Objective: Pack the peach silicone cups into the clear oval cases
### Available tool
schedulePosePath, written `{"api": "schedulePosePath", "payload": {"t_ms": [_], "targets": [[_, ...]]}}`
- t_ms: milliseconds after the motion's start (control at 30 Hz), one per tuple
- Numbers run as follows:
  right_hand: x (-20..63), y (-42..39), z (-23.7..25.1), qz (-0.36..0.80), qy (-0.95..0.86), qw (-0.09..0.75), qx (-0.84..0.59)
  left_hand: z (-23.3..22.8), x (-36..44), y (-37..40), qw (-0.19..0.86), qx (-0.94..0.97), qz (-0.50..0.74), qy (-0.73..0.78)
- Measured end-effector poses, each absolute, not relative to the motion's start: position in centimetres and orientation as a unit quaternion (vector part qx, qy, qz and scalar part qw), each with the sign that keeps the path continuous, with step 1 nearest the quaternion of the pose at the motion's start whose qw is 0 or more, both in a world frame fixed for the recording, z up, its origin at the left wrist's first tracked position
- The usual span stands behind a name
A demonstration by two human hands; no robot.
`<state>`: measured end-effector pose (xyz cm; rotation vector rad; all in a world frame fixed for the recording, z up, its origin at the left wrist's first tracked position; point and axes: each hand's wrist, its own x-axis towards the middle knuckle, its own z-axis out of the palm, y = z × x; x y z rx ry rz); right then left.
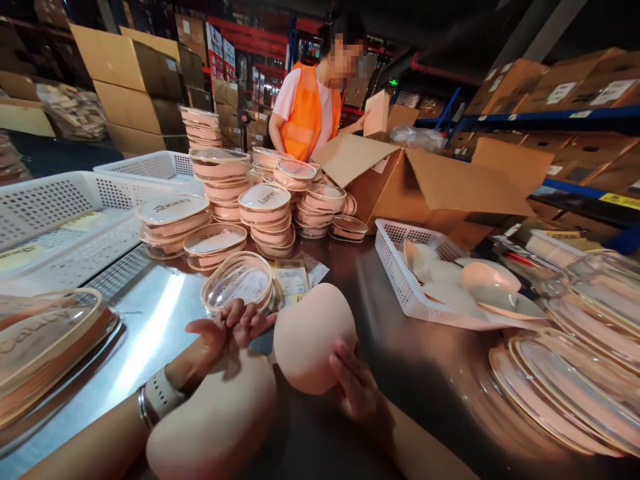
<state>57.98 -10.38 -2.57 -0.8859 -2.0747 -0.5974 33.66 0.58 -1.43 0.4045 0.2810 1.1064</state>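
Gripping pink foam pad (pixel 311 337) from below w/ right hand (pixel 356 387), fingers curled on its lower edge, held just above steel table (pixel 150 320). Left hand (pixel 227 330) loosely cupped, palm up, holding nothing, just left of pad, near empty clear case (pixel 239 280); second pad (pixel 215 420) under left wrist. Could slip — hold is shallow, surface smooth & rounded. Could also knock case stacks (pixel 265 217) if swung fwd.

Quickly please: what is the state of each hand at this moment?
Left hand: fingers curled, resting on a pink pad; grip cannot be told.
Right hand: holding a pink dome-shaped pad.
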Motion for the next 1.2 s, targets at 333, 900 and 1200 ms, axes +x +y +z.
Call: {"api": "schedulePosePath", "payload": {"t_ms": [333, 900, 1200], "targets": [[57.1, -8.4, -3.1, -0.194, -0.754, 0.475, -0.41, -1.3, 32.9, 1.0, 0.899, 0.321, 0.261, 0.142], [59.2, -7.8, -0.9, -0.11, -0.705, 0.491, -0.501, 0.7, 33.8, -3.2, 0.856, 0.432, 0.166, 0.23], [57.7, -7.3, 0.2, 0.189, -0.557, 0.508, -0.629, -0.1, 34.3, -3.4, 0.828, 0.42, 0.236, 0.286]]}}
